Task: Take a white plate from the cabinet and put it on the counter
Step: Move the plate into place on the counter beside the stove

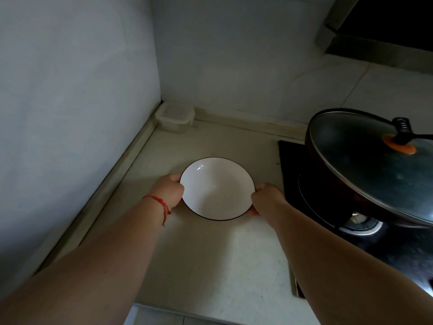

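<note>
A round white plate (pixel 216 188) with a thin dark rim is over the pale counter (pixel 210 266), held level between both hands. My left hand (pixel 169 191) grips its left edge, with a red string bracelet on that wrist. My right hand (pixel 266 198) grips its right edge. I cannot tell whether the plate's underside touches the counter. The cabinet is out of view.
A dark pan with a glass lid (pixel 365 165) sits on a black stove (pixel 295 165) just right of the plate. A small lidded plastic box (pixel 175 116) stands in the back corner. White walls close in on the left and at the back.
</note>
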